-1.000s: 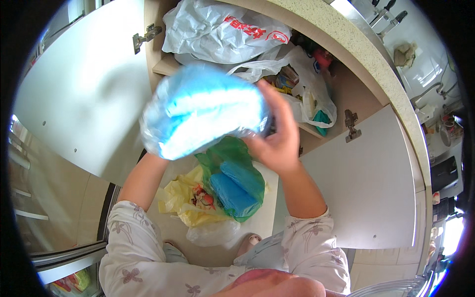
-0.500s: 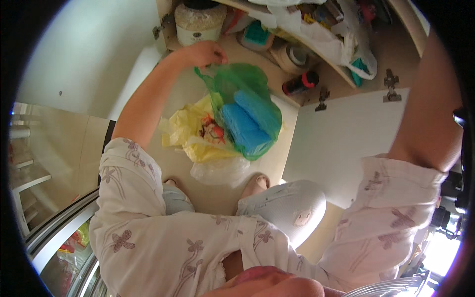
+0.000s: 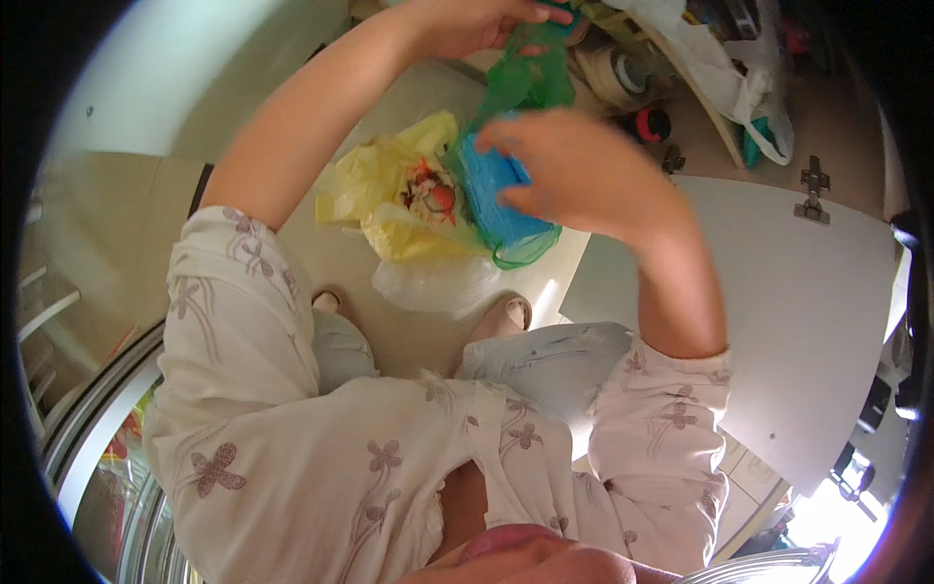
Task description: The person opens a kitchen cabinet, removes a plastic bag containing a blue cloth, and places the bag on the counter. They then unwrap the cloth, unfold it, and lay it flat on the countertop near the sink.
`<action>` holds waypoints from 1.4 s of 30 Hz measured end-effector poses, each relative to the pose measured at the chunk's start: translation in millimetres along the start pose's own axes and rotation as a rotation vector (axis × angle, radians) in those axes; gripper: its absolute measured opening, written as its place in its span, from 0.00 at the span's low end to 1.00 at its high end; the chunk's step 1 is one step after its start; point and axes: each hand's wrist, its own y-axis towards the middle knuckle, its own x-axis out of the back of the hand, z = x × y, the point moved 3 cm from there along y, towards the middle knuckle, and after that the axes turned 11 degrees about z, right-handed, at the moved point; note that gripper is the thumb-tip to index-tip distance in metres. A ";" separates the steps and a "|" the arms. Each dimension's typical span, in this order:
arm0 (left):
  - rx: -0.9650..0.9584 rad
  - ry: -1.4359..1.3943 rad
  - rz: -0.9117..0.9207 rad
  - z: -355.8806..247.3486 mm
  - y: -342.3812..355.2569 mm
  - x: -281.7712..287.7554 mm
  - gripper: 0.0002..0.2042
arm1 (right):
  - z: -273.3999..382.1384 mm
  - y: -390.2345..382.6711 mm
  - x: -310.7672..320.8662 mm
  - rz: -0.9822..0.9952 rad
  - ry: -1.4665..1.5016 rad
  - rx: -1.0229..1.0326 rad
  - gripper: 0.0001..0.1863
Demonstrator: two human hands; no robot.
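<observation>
A thin green plastic bag hangs stretched upward, with blue folded or rolled pieces showing through its lower part. At the top, my left hand is closed on the bag's upper end, with one finger stretched out. My right hand, slightly blurred, reaches over the bag's right side with curved fingers apart beside the blue pieces. Whether its fingertips touch the bag I cannot tell. Left of the green bag lies a crumpled yellow plastic bag with a red and dark printed patch, and a clear plastic bag is below it.
Opened cabinet doors flank me: a pale one at left and a white one with hinges at right. Shelves hold a white plastic bag, a round container and a dark bottle with a red band. My shoes are close to the bags.
My left hand has moved up and right, pulling the green bag's top taut. My right hand has come from the far right edge to the bag. The head view has shifted.
</observation>
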 end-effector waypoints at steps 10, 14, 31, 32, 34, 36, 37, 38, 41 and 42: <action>-0.151 0.620 0.004 17.8 20.2 55.8 0.17 | -104.7 16.9 -177.5 0.631 -0.129 -0.364 0.22; -0.221 1.521 -0.343 13.1 13.9 72.4 0.11 | -120.1 5.7 -127.3 0.450 0.018 -0.352 0.12; 0.185 0.336 0.400 -2.6 -3.7 -43.2 0.19 | -107.4 -49.0 -0.3 -0.660 0.879 0.234 0.06; 0.169 0.362 0.417 10.5 -2.4 -58.3 0.15 | -104.2 -46.9 0.2 -0.699 0.771 0.203 0.05; 0.136 0.388 0.426 25.1 0.3 -75.9 0.11 | -92.2 -43.7 -4.6 -0.816 0.503 0.146 0.04; 0.107 0.396 0.416 32.0 4.4 -82.7 0.11 | -90.0 -38.1 -6.7 -0.889 0.638 0.109 0.04; 0.074 0.473 0.367 31.6 7.2 -81.4 0.10 | -89.8 -36.0 -9.1 -0.922 0.705 0.094 0.06; 0.075 0.466 0.342 30.8 10.3 -79.7 0.10 | -92.1 -35.9 -10.8 -1.004 0.652 -0.044 0.07; 0.079 0.397 0.273 31.3 15.1 -74.6 0.11 | -102.0 -37.9 -17.3 -1.130 0.505 -0.379 0.14; 0.081 0.345 0.253 33.7 14.0 -73.7 0.11 | -106.4 -39.0 -18.6 -1.106 0.470 -0.440 0.16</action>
